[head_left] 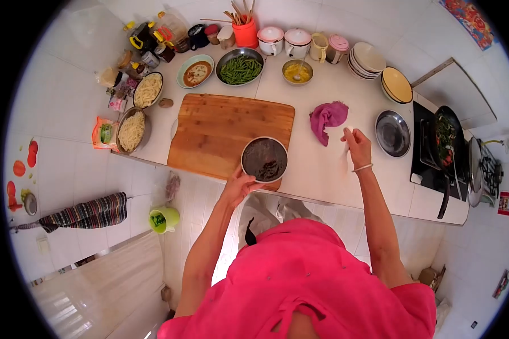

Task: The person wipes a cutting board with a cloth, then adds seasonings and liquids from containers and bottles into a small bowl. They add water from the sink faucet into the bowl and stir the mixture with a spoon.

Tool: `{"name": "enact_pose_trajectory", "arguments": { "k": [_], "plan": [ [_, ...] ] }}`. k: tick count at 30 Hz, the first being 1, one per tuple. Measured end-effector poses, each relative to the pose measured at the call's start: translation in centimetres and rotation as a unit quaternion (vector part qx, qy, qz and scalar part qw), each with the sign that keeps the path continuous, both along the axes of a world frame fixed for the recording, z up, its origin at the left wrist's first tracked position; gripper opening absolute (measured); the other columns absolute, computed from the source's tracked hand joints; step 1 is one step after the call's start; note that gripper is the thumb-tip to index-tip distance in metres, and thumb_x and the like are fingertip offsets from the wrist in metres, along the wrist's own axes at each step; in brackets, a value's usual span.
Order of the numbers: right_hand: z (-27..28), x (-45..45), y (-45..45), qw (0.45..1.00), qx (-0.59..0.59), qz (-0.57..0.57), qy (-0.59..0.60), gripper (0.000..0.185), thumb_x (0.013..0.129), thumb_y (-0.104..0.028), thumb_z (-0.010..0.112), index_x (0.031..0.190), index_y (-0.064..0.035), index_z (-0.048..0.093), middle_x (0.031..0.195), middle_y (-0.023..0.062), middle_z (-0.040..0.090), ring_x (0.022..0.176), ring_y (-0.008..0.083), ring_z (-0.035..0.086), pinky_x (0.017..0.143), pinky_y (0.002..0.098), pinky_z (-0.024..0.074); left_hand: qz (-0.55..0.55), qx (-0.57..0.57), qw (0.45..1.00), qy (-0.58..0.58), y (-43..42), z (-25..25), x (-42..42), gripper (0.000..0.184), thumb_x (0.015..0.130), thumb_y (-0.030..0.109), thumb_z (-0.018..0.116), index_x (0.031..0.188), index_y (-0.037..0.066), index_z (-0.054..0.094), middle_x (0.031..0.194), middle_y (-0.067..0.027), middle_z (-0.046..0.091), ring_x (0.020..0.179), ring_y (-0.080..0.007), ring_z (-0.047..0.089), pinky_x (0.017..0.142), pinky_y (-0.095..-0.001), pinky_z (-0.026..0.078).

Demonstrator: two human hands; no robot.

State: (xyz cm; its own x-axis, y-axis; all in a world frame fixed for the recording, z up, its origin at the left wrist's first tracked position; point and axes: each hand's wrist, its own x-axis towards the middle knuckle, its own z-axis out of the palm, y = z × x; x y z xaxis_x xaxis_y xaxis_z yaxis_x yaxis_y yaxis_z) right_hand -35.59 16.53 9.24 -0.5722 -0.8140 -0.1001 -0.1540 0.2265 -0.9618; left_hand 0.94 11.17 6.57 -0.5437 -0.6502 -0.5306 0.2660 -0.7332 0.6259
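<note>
My left hand [238, 187] grips the rim of a round bowl [264, 160] with dark contents, held over the front right corner of the wooden cutting board [232, 130]. Its thumb lies on the near side of the bowl. Out to the right, my right hand [357, 148] is raised above the counter with its fingers pinched together. Whether something thin or pale sits in that pinch I cannot make out. A crumpled purple cloth [328, 117] lies just beyond the right hand, apart from it. An empty-looking metal dish [393, 133] stands further right.
Along the back stand a pan of green beans [241, 66], a bowl of yellow liquid [297, 72] and stacked bowls [366, 61]. Two bowls of noodles [132, 131] are at the left. A wok [447, 141] sits on the right-hand cooker, its handle [444, 198] jutting towards the front edge.
</note>
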Motion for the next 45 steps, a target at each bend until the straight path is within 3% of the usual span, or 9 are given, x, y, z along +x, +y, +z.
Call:
{"name": "enact_pose_trajectory", "arguments": {
  "k": [6, 15, 24, 28, 30, 33, 36, 42, 45],
  "plan": [
    [1.7, 1.8, -3.8, 0.998, -0.009, -0.004, -0.058, 0.029, 0.093, -0.026, 0.059, 0.075, -0.0036, 0.059, 0.072, 0.0012, 0.062, 0.057, 0.0039, 0.044, 0.051, 0.0203, 0.0345, -0.027, 0.014, 0.999, 0.019, -7.1, -3.4, -1.3, 0.056, 0.079, -0.005, 0.055, 0.133, 0.003, 0.04, 0.12, -0.0136, 0.055, 0.105, -0.027, 0.061, 0.092, -0.0451, 0.053],
    [3.0, 4.3, -3.7, 0.975, -0.016, -0.14, -0.174, 0.026, 0.093, -0.024, 0.059, 0.081, -0.0015, 0.06, 0.073, 0.0044, 0.063, 0.053, 0.0035, 0.047, 0.051, 0.0219, 0.05, -0.08, 0.044, 0.996, 0.012, -14.5, -5.7, -3.1, 0.056, 0.08, -0.009, 0.051, 0.134, 0.005, 0.04, 0.113, -0.0131, 0.058, 0.1, -0.0253, 0.062, 0.089, -0.0446, 0.055],
    [1.8, 6.3, -3.3, 0.952, -0.045, -0.222, -0.206, 0.027, 0.093, -0.028, 0.059, 0.083, -0.0033, 0.062, 0.069, 0.0009, 0.057, 0.051, 0.0034, 0.045, 0.048, 0.0203, 0.0449, -0.147, 0.054, 0.988, -0.005, -18.6, -8.3, -3.8, 0.058, 0.08, -0.01, 0.049, 0.135, 0.006, 0.037, 0.122, -0.0165, 0.054, 0.108, -0.0316, 0.06, 0.093, -0.0488, 0.052],
    [-0.1, 5.0, -4.0, 0.972, 0.081, -0.21, -0.067, 0.027, 0.089, -0.027, 0.062, 0.079, -0.0023, 0.062, 0.066, 0.0034, 0.059, 0.05, 0.0091, 0.048, 0.048, 0.026, 0.0433, -0.173, 0.068, 0.983, -0.003, -19.6, -8.1, -4.0, 0.059, 0.08, -0.01, 0.048, 0.136, 0.006, 0.037, 0.123, -0.0153, 0.053, 0.108, -0.0303, 0.059, 0.093, -0.0488, 0.053],
    [-4.2, 3.3, -5.0, 0.974, 0.147, -0.157, 0.077, 0.027, 0.084, -0.027, 0.065, 0.08, -0.0007, 0.063, 0.067, 0.0088, 0.062, 0.052, 0.0164, 0.055, 0.05, 0.0317, 0.0456, -0.178, 0.081, 0.981, -0.012, -20.1, -8.1, -4.2, 0.062, 0.08, -0.012, 0.047, 0.138, 0.007, 0.036, 0.123, -0.0142, 0.053, 0.106, -0.0286, 0.06, 0.092, -0.0485, 0.053],
    [-7.4, 2.0, -7.5, 0.953, 0.215, -0.07, 0.201, 0.031, 0.077, -0.028, 0.069, 0.083, 0.0013, 0.062, 0.078, 0.0176, 0.066, 0.067, 0.0316, 0.065, 0.06, 0.0415, 0.0504, -0.19, 0.069, 0.979, -0.001, -20.5, -8.6, -4.3, 0.063, 0.08, -0.012, 0.047, 0.138, 0.007, 0.036, 0.124, -0.0143, 0.052, 0.108, -0.0289, 0.059, 0.092, -0.0485, 0.053],
    [-9.4, 2.5, -11.0, 0.897, 0.3, -0.004, 0.324, 0.028, 0.078, -0.028, 0.068, 0.085, -0.0008, 0.063, 0.082, 0.0182, 0.067, 0.076, 0.0361, 0.065, 0.066, 0.0436, 0.0525, -0.19, 0.055, 0.98, -0.024, -20.5, -8.4, -4.8, 0.058, 0.08, -0.01, 0.048, 0.135, 0.006, 0.038, 0.125, -0.0145, 0.052, 0.11, -0.0309, 0.058, 0.093, -0.0481, 0.052],
    [-11.3, 2.0, -10.2, 0.868, 0.374, 0.076, 0.319, 0.028, 0.078, -0.027, 0.066, 0.094, -0.0037, 0.065, 0.081, 0.0185, 0.067, 0.079, 0.0363, 0.065, 0.072, 0.046, 0.0527, -0.174, 0.063, 0.983, -0.023, -20.1, -8.6, -5.7, 0.061, 0.079, -0.01, 0.051, 0.136, 0.008, 0.037, 0.125, -0.0115, 0.052, 0.111, -0.028, 0.057, 0.093, -0.0473, 0.052],
    [-11.5, 1.8, -7.7, 0.845, 0.399, 0.12, 0.334, 0.024, 0.077, -0.026, 0.066, 0.086, -0.0042, 0.065, 0.081, 0.0188, 0.067, 0.08, 0.0364, 0.065, 0.072, 0.046, 0.0528, -0.171, 0.066, 0.983, -0.006, -19.9, -8.4, -6.3, 0.06, 0.079, -0.009, 0.051, 0.136, 0.008, 0.038, 0.126, -0.0101, 0.052, 0.113, -0.0274, 0.056, 0.095, -0.0473, 0.051]
  ]
}}
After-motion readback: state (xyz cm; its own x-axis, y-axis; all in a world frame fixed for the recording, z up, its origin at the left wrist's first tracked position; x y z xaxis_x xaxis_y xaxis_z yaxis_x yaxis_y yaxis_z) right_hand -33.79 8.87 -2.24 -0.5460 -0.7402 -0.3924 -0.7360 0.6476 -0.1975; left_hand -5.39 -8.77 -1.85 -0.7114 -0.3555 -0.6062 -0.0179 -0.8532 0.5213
